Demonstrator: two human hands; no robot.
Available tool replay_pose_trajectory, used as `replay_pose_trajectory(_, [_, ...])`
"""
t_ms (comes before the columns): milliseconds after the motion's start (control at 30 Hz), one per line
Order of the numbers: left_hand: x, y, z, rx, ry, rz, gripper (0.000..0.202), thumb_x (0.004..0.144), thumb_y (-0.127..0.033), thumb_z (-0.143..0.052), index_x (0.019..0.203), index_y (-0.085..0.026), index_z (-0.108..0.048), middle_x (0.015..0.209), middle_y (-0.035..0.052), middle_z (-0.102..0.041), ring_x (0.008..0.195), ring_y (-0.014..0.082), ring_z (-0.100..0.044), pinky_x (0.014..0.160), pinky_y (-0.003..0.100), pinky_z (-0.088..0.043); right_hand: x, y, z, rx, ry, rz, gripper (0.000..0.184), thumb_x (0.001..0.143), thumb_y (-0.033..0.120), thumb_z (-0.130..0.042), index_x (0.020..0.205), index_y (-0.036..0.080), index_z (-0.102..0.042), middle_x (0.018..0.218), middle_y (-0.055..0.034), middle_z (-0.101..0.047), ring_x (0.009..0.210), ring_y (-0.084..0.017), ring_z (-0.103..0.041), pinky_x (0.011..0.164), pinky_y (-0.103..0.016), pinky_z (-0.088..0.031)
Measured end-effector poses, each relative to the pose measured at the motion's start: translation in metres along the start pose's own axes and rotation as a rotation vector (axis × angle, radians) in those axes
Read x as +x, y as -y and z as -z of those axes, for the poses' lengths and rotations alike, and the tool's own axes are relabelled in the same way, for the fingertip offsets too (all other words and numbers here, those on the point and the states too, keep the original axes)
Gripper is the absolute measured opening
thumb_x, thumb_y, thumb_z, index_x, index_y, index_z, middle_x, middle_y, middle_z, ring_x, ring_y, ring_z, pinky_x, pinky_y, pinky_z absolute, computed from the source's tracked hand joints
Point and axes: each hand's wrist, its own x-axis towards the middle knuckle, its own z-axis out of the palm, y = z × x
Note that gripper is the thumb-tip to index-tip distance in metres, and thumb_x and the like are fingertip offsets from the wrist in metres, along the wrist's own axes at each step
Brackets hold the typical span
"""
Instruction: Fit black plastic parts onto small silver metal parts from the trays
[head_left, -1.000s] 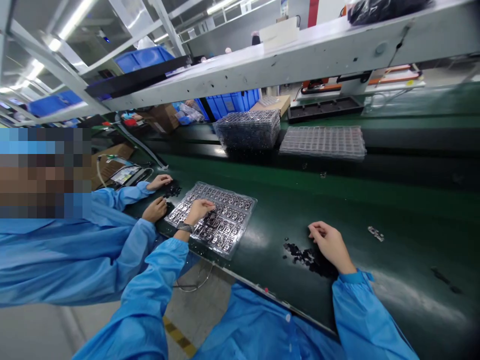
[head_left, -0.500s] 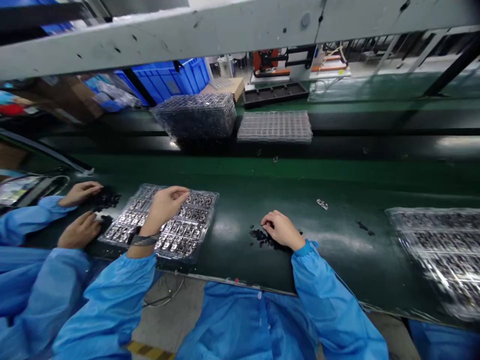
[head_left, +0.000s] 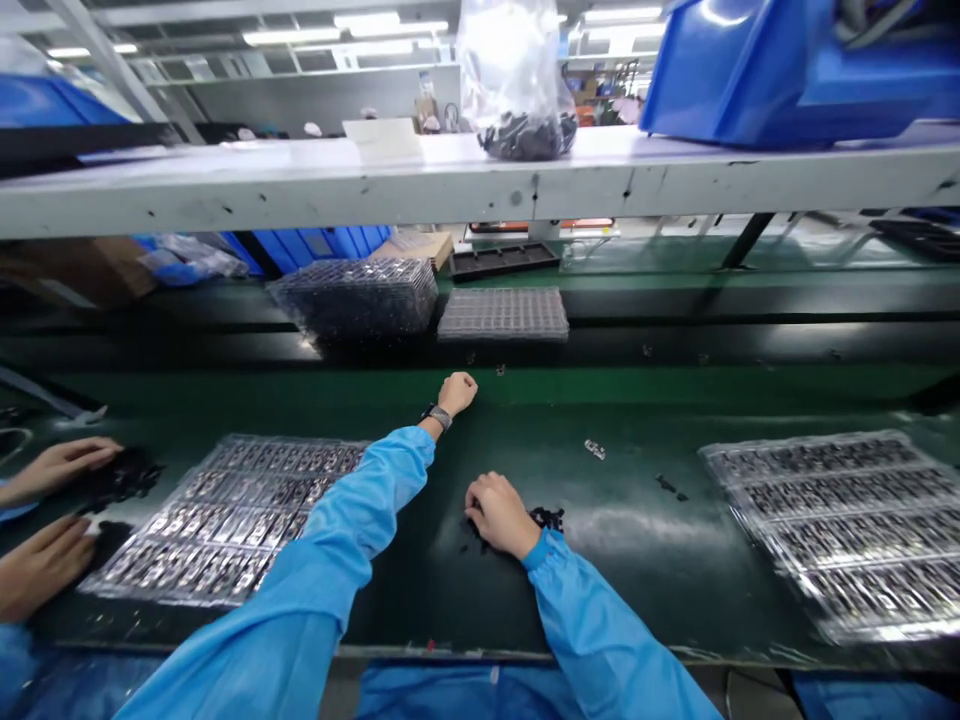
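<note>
My left hand [head_left: 457, 392] is stretched out over the green work surface with its fingers curled together. Whatever it holds, if anything, is hidden. Just beyond it lies a small metal part [head_left: 500, 370]. My right hand [head_left: 501, 510] rests at the pile of small black pieces [head_left: 547, 518], fingers bent down and pressed together; I cannot make out anything between them. Under my left sleeve, a clear plastic tray [head_left: 225, 490] full of small metal parts lies partly covered. Another loose metal part [head_left: 595, 449] and a few black pieces [head_left: 670, 487] lie to the right.
A second filled tray [head_left: 840, 530] lies at the right. Stacked clear trays [head_left: 360, 297] [head_left: 502, 314] stand at the back beneath a white shelf [head_left: 300, 190] bearing a bag [head_left: 525, 90] and a blue bin [head_left: 750, 80]. A co-worker's hands [head_left: 52, 560] are at the far left.
My left hand has gone from over the left tray to the right and forward across the surface. My right hand stays at the black pieces. The view has tilted up and shifted.
</note>
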Motion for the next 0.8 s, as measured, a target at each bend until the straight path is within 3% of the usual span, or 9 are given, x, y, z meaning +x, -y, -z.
replay_pose_trajectory(167, [0.032, -0.019, -0.027, -0.003, -0.073, 0.064, 0.016, 0.08, -0.029, -0.079, 0.088, -0.017, -0.074, 0.108, 0.0168, -0.076, 0.109, 0.0287, -0.069, 0.088, 0.032, -0.05, -0.001, -0.003, 0.005, 0.162, -0.071, -0.011, 0.014, 0.086, 0.008, -0.066, 0.094, 0.02, -0.068, 0.085, -0.0023, -0.07, 0.082, -0.019, -0.064, 0.078, -0.027, -0.046])
replay_pose_trajectory(233, [0.044, -0.029, -0.037, -0.024, -0.091, 0.092, 0.024, 0.075, -0.033, -0.084, 0.088, -0.015, -0.074, 0.112, 0.0201, -0.075, 0.114, 0.0321, -0.068, 0.09, 0.034, -0.05, 0.0, -0.005, 0.007, 0.196, -0.107, 0.009, 0.022, 0.087, 0.007, -0.064, 0.103, 0.02, -0.07, 0.092, -0.0038, -0.073, 0.087, -0.02, -0.067, 0.082, -0.027, -0.049])
replay_pose_trajectory(333, [0.054, -0.04, -0.046, -0.082, -0.09, 0.122, 0.025, 0.069, -0.027, -0.088, 0.082, -0.015, -0.072, 0.11, 0.0222, -0.074, 0.115, 0.0348, -0.067, 0.091, 0.037, -0.051, 0.002, -0.01, 0.011, 0.239, -0.168, 0.031, 0.024, 0.089, 0.007, -0.059, 0.103, 0.021, -0.072, 0.101, -0.0061, -0.076, 0.097, -0.022, -0.07, 0.091, -0.03, -0.051])
replay_pose_trajectory(467, [0.053, -0.044, -0.047, -0.21, -0.079, 0.13, 0.021, 0.067, -0.017, -0.086, 0.079, -0.016, -0.069, 0.102, 0.0189, -0.075, 0.11, 0.0317, -0.069, 0.089, 0.035, -0.051, 0.003, -0.021, 0.023, 0.569, -0.307, -0.099, 0.009, 0.089, 0.017, -0.062, 0.089, 0.02, -0.071, 0.081, -0.0036, -0.075, 0.075, -0.019, -0.07, 0.075, -0.029, -0.055])
replay_pose_trajectory(500, [0.051, -0.044, -0.045, -0.254, -0.076, 0.133, 0.021, 0.068, -0.016, -0.085, 0.08, -0.015, -0.068, 0.099, 0.0177, -0.075, 0.106, 0.03, -0.07, 0.086, 0.034, -0.051, 0.003, -0.025, 0.027, 0.703, -0.34, -0.133, 0.006, 0.09, 0.023, -0.064, 0.089, 0.02, -0.069, 0.074, -0.0023, -0.073, 0.068, -0.018, -0.069, 0.069, -0.028, -0.055])
replay_pose_trajectory(633, [0.027, -0.039, -0.029, -0.489, -0.051, 0.137, 0.031, 0.076, -0.022, -0.081, 0.1, -0.01, -0.066, 0.083, 0.0107, -0.072, 0.075, 0.0184, -0.07, 0.068, 0.027, -0.05, -0.001, -0.043, 0.045, 1.115, -0.388, -0.201, 0.028, 0.084, 0.045, -0.074, 0.089, 0.019, -0.066, 0.061, 0.0008, -0.069, 0.05, -0.014, -0.063, 0.052, -0.024, -0.051])
replay_pose_trajectory(800, [-0.048, -0.015, -0.003, -0.812, 0.034, 0.066, 0.041, 0.079, -0.033, -0.078, 0.11, -0.011, -0.065, 0.073, 0.0034, -0.068, 0.06, 0.011, -0.06, 0.06, 0.023, -0.047, -0.008, -0.048, 0.06, 1.308, -0.422, -0.195, 0.031, 0.078, 0.042, -0.083, 0.091, 0.017, -0.07, 0.078, -0.0066, -0.079, 0.068, -0.018, -0.074, 0.065, -0.029, -0.057])
